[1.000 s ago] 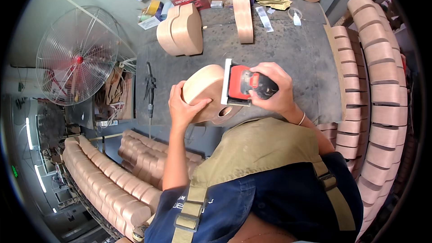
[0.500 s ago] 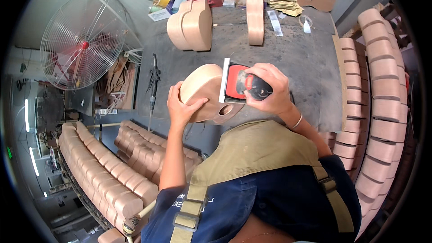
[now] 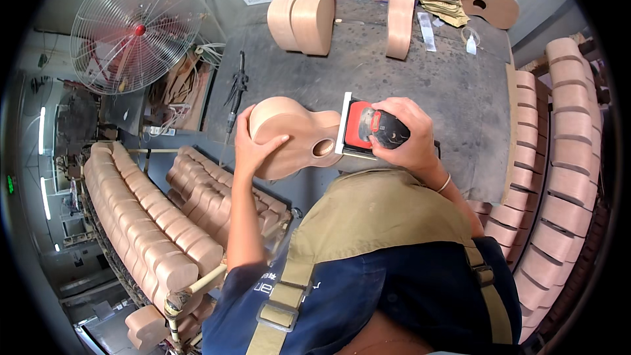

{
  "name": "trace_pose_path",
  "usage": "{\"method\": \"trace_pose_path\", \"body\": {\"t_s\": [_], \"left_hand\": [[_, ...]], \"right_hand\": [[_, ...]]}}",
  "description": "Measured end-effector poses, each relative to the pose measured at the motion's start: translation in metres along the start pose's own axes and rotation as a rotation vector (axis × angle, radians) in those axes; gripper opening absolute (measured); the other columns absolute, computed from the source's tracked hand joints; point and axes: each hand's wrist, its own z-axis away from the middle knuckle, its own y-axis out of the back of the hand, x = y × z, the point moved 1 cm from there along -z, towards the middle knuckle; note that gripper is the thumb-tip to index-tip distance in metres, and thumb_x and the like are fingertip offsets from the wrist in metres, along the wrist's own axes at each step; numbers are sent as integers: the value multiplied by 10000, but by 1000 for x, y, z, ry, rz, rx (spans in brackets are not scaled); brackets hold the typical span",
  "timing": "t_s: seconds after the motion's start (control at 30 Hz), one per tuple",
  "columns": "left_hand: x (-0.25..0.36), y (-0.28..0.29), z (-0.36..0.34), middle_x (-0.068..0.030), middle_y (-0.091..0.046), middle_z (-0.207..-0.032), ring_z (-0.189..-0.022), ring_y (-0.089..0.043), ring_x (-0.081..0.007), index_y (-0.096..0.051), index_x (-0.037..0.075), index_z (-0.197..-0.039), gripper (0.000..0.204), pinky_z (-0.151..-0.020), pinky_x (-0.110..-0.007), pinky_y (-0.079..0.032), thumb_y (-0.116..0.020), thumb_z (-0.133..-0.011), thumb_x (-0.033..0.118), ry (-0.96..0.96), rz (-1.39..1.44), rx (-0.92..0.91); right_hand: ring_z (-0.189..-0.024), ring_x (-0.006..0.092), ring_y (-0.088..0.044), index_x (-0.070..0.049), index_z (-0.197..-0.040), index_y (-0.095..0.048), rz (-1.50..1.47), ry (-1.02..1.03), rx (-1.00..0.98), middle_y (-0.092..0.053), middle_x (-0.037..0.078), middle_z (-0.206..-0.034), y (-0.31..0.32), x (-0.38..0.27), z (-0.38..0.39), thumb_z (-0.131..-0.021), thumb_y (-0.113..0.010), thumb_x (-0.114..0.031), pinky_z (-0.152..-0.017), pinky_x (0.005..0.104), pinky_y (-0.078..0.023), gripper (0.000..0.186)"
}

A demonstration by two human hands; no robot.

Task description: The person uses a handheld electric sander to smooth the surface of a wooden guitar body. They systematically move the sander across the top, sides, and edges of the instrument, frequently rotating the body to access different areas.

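Steadying a small wooden guitar body (image 3: 292, 148) at the near edge of the dark worktable (image 3: 460, 92), the person is working with both hands occupied. The left hand (image 3: 251, 148) is grasping the rounded left end, fingers wrapping the far side, thumb lying across the face left of the sound hole (image 3: 323, 148). The right hand (image 3: 411, 133) is clasping the black rear of a red-and-black sander (image 3: 360, 125), its white-edged pad facing left against or just beside the body's right end; contact is not showing clearly. Change over the last half second: the sander is sitting farther right relative to the body, the left hand is standing farther from it, and the body's waist and sound hole are showing more fully. Judging by this, the pad is leaving the waist side and addressing the right end, the left hand still bracing the piece. Farther back, a pair of standing bodies (image 3: 305, 20) and a narrow upright one (image 3: 399, 20) are waiting untouched, with a black air-line tool (image 3: 235, 95) lying to the left. Stacked bodies are lining both the left (image 3: 141, 213) and right (image 3: 565, 138) of the scene.
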Motion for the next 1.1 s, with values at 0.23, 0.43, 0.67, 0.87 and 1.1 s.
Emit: {"method": "trace_pose_path", "body": {"t_s": [0.23, 0.43, 0.67, 0.87, 1.1], "left_hand": [[64, -70, -27, -198, -714, -1339, -1246, -703, -382, -617, 56, -1408, 976, -1056, -488, -566, -1058, -624, 435, -68, -79, -34], [91, -138, -25, -193, -672, -1361, -1292, -649, -410, -592, 57, -1439, 928, -1089, -501, -522, -1025, -677, 361, -52, -42, -81], [71, -123, -24, -185, -702, -1337, -1219, -697, -344, -589, 6, -1435, 979, -1051, -463, -554, -1063, -661, 376, -158, -112, -82], [86, -123, -18, -182, -672, -1373, -1254, -675, -349, -574, 10, -1454, 982, -1068, -457, -542, -1053, -670, 355, -167, -127, -110], [109, -143, -27, -206, -636, -1346, -1272, -619, -433, -552, 18, -1457, 946, -1086, -508, -498, -1004, -705, 371, -212, -99, -186]], "right_hand": [[-916, 317, -727, -147, -1169, -770, 53, 171, 60, -740, 70, -1098, 38, -38, -31, -588, -879, -103, -790, 419, -611, 593], [-854, 269, -720, -150, -1130, -793, 204, 247, 51, -748, 52, -1092, 48, -32, -35, -605, -881, -134, -728, 378, -604, 533], [-986, 336, -758, -99, -1181, -762, 56, -111, 189, -763, 119, -1137, 46, 29, 25, -641, -905, -102, -869, 407, -624, 558], [-1013, 331, -772, -108, -1192, -766, 19, -131, 204, -778, 108, -1146, 55, 23, 20, -650, -915, -111, -871, 404, -633, 562], [-914, 245, -716, -167, -1167, -739, 196, 386, -67, -725, 20, -1123, 70, -35, -39, -661, -941, -287, -735, 391, -598, 558]]}}
